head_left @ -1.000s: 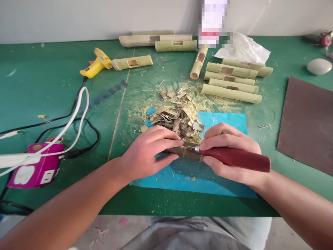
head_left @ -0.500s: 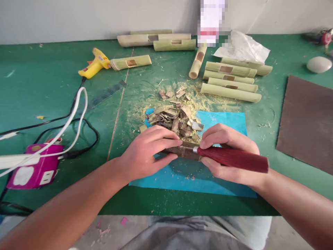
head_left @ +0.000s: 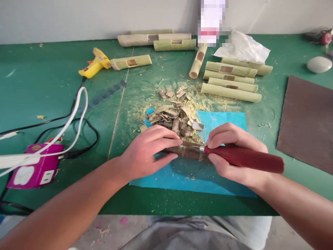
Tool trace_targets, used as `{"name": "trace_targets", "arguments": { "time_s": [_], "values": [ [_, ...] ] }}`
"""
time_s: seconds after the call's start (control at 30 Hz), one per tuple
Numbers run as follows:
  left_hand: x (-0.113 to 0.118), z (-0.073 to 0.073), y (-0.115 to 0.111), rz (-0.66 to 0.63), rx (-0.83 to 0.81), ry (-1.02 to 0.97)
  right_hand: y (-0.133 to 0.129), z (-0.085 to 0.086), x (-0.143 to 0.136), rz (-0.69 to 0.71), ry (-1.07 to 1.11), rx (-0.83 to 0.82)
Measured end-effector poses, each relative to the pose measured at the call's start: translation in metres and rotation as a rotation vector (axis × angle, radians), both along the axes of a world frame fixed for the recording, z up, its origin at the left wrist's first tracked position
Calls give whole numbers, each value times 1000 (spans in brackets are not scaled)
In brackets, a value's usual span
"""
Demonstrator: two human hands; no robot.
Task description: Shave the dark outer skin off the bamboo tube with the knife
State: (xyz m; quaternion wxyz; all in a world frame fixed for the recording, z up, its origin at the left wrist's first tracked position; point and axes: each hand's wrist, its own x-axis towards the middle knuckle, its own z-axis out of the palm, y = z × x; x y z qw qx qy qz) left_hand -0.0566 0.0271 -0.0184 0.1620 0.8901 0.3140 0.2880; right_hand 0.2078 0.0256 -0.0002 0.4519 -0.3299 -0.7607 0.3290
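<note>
In the middle of the head view, a dark brown bamboo tube (head_left: 190, 152) lies crosswise over a blue sheet (head_left: 166, 180). Pale lines run across its upper side. My left hand (head_left: 149, 151) grips the tube's left part, fingers on the far side and thumb on the near side, covering that end. My right hand (head_left: 234, 149) is closed round a carving tool with a dark red wooden handle (head_left: 249, 159) and a silver ferrule. Its narrow metal shank points left along the tube; I cannot make out the tip's shape. The tube's right end is partly behind my right hand.
Bamboo chips (head_left: 179, 119) and yellowish dust lie behind the tube. Several notched bamboo tubes (head_left: 231, 88) rest at the back. To the left are a yellow glue gun (head_left: 95, 66), cables and a magenta power socket box (head_left: 36, 166). A brown sheet (head_left: 307, 121) lies right.
My right hand and the red-handled carving tool have shifted a little to the right, showing more of the tube. My left hand and the tube have stayed in place.
</note>
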Motion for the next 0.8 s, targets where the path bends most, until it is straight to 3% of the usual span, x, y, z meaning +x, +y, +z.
{"name": "trace_targets", "arguments": {
  "time_s": [0.37,0.8],
  "values": [
    [1,-1,1,-1,8,-9,3,-2,-2,27,-21,-90],
    [0,-1,1,-1,-4,-10,2,2,-3,39,-42,-77]
  ]
}}
